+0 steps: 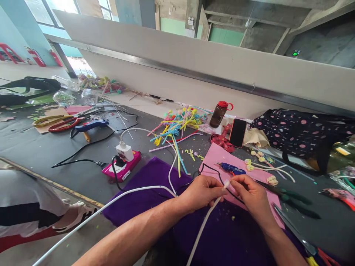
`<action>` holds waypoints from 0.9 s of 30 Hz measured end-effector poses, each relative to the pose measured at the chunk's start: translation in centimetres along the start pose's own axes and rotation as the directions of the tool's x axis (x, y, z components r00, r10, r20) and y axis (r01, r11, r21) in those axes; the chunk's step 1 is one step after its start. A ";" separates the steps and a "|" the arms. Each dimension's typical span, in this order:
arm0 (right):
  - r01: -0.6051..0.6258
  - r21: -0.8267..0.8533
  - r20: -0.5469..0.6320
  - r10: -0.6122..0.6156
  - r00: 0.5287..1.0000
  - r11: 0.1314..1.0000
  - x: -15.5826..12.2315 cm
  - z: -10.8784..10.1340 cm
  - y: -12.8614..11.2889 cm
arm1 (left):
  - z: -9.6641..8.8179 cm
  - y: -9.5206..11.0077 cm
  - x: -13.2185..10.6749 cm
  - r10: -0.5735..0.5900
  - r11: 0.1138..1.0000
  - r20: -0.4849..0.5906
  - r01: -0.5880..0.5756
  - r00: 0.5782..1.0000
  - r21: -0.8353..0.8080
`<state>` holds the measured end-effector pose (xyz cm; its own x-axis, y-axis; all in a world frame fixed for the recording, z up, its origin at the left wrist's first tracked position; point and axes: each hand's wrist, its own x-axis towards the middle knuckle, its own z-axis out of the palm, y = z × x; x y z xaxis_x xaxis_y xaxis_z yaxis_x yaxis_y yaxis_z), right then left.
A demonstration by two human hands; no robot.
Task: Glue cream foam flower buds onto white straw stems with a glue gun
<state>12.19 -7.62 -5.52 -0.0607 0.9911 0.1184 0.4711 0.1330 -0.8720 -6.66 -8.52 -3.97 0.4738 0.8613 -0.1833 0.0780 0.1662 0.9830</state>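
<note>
Both hands meet over a purple cloth [149,184]. My left hand [203,192] is closed in a pinch on a pale, cord-like stem [203,225], which hangs down toward the bottom edge. My right hand [251,192] pinches the stem's small whitish tip, partly hidden by the fingers. Just beyond them a blue glue gun [233,169] lies on a pink sheet [213,155], its black cord passing behind my fingers. Right of it are stems with pale yellow fluffy heads [249,165].
Colourful pipe-cleaner pieces [180,123] lie behind, with a brown bottle [219,114] and phone [237,133]. A pink power strip [122,170] and white cable [111,202] are left. Dark-handled pliers [296,201] and scissors [291,225] lie right. Another person's leg [27,199] shows left.
</note>
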 end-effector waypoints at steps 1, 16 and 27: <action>0.009 -0.008 -0.012 -0.009 1.000 1.000 0.0 0.0 0.0 | 0.0 -0.1 0.1 -0.015 1.000 -0.002 0.015 1.000 0.013; 0.076 -0.048 -0.023 -0.077 0.997 0.996 -0.6 -0.1 -1.2 | 0.1 0.1 0.5 -0.056 0.998 -0.036 0.057 0.998 0.027; 0.365 -0.593 0.262 -0.257 0.930 0.717 13.5 2.0 -9.0 | -0.5 0.1 0.4 -0.005 0.987 -0.014 0.002 1.000 -0.159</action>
<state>5.32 4.53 2.97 -0.4079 0.8885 0.2104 0.8379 0.4558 -0.3003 -6.87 -7.90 -3.92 0.4609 0.8673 -0.1880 -0.0613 0.2424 0.9682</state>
